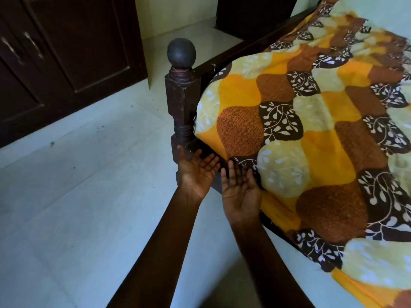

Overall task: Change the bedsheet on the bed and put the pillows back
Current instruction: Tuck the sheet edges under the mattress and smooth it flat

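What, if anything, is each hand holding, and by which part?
Nothing. The left hand and right hand are open, palms up, beside the bedsheet corner.

One left hand (195, 172), one right hand (241, 192), one bedsheet (311, 141), one bedpost (182, 103), one cupboard (66, 52).

The bedsheet (311, 130) is printed in wavy, scale-like patches of bright orange, pale yellow, speckled rust brown and dark brown. White leafy sprigs are set on the dark brown patches, and fainter white leaves on the pale yellow ones. The bedpost (182, 103) is finished in a very dark reddish brown. Its ball finial (181, 53) is coloured dull grey-black, with a thin red ring beneath. The cupboard doors (73, 47) are stained deep brown and fitted with pale metal handles (33, 45). The floor tiles (77, 196) are pale grey-white, flecked with a few dark specks. The wall (175, 16) is painted pale yellow-green.
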`<control>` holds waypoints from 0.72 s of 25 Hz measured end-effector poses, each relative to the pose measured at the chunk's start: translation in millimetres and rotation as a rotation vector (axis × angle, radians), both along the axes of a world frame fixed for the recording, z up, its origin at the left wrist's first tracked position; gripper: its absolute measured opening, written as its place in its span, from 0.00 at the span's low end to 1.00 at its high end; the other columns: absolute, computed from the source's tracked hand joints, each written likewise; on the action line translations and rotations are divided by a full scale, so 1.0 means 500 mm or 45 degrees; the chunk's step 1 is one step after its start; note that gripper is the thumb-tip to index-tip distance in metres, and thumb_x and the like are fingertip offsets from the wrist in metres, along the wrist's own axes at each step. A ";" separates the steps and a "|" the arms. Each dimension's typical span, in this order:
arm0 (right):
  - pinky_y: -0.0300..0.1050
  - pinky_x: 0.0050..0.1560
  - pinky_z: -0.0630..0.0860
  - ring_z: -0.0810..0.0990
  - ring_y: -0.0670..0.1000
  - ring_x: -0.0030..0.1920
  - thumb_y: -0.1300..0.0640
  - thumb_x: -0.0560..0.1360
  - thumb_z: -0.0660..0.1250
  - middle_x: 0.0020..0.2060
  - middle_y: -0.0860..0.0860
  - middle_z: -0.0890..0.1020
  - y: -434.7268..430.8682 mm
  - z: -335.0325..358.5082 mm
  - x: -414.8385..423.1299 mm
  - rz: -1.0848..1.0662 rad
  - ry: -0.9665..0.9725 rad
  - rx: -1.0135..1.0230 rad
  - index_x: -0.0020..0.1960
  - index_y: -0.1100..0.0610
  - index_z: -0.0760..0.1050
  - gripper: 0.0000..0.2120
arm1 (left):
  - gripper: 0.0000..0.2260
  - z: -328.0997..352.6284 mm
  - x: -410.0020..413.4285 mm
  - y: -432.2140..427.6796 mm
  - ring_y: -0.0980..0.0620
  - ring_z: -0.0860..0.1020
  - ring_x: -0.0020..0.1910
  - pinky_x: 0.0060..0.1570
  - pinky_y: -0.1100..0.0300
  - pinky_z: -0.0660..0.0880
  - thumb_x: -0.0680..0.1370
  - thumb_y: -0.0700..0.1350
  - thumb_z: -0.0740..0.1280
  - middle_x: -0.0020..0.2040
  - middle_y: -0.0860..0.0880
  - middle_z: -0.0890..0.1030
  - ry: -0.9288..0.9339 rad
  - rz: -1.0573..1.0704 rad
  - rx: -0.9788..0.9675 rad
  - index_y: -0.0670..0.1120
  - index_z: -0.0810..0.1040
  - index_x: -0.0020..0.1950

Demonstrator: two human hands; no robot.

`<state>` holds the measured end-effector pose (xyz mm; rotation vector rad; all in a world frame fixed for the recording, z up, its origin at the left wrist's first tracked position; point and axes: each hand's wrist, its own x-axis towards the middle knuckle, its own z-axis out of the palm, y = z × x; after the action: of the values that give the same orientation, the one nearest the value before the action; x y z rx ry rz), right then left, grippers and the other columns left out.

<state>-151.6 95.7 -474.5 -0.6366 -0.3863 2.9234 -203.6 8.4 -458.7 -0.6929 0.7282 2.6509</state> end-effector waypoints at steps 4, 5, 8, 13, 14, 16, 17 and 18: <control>0.45 0.47 0.82 0.82 0.50 0.52 0.59 0.78 0.57 0.55 0.53 0.81 0.014 0.005 0.076 0.129 -0.206 0.247 0.65 0.58 0.70 0.16 | 0.17 -0.003 0.026 0.008 0.47 0.76 0.53 0.55 0.55 0.72 0.81 0.51 0.56 0.55 0.43 0.76 0.016 -0.184 -0.220 0.43 0.69 0.65; 0.44 0.44 0.81 0.81 0.50 0.52 0.60 0.78 0.58 0.57 0.53 0.79 0.024 0.001 0.111 0.102 -0.275 0.287 0.66 0.58 0.69 0.17 | 0.14 -0.003 0.043 0.008 0.49 0.77 0.50 0.53 0.56 0.73 0.81 0.48 0.56 0.52 0.46 0.78 0.022 -0.223 -0.235 0.44 0.71 0.62; 0.41 0.40 0.79 0.79 0.50 0.52 0.61 0.78 0.58 0.54 0.52 0.79 0.081 -0.015 0.214 0.005 -0.483 0.373 0.65 0.57 0.70 0.16 | 0.12 -0.007 0.105 0.028 0.50 0.78 0.50 0.53 0.56 0.73 0.81 0.46 0.55 0.51 0.48 0.79 0.034 -0.290 -0.192 0.45 0.75 0.56; 0.42 0.44 0.81 0.79 0.51 0.52 0.56 0.78 0.61 0.58 0.56 0.78 0.174 -0.037 0.290 -0.188 -0.622 0.314 0.67 0.59 0.69 0.18 | 0.13 0.012 0.202 0.160 0.49 0.79 0.49 0.49 0.58 0.78 0.82 0.45 0.53 0.51 0.44 0.79 0.052 -0.426 -0.079 0.41 0.75 0.53; 0.44 0.47 0.81 0.78 0.52 0.54 0.55 0.78 0.62 0.60 0.56 0.77 0.192 -0.042 0.299 -0.233 -0.621 0.290 0.68 0.59 0.68 0.20 | 0.13 0.019 0.214 0.186 0.48 0.78 0.49 0.50 0.57 0.77 0.82 0.46 0.54 0.51 0.43 0.79 0.038 -0.448 -0.063 0.41 0.75 0.53; 0.44 0.50 0.78 0.77 0.52 0.56 0.54 0.77 0.62 0.62 0.56 0.76 0.226 -0.050 0.305 -0.297 -0.597 0.277 0.69 0.59 0.67 0.21 | 0.16 0.028 0.228 0.224 0.46 0.78 0.48 0.51 0.53 0.75 0.81 0.51 0.54 0.51 0.41 0.78 0.007 -0.460 -0.055 0.40 0.74 0.53; 0.42 0.49 0.77 0.78 0.50 0.55 0.55 0.78 0.62 0.61 0.55 0.77 0.238 -0.055 0.305 -0.323 -0.602 0.284 0.69 0.59 0.67 0.21 | 0.18 0.029 0.231 0.235 0.45 0.77 0.48 0.49 0.51 0.75 0.81 0.54 0.54 0.50 0.41 0.77 -0.009 -0.458 -0.063 0.41 0.74 0.53; 0.39 0.47 0.76 0.79 0.46 0.51 0.57 0.78 0.62 0.58 0.54 0.78 0.245 -0.060 0.306 -0.341 -0.629 0.295 0.68 0.61 0.67 0.20 | 0.21 0.029 0.232 0.243 0.44 0.77 0.48 0.48 0.50 0.75 0.80 0.57 0.53 0.50 0.41 0.77 -0.019 -0.461 -0.060 0.41 0.73 0.53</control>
<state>1.3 218.2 -504.8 -1.2604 -0.6205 2.3989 -87.8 129.7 -444.2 -0.5335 0.8276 2.3039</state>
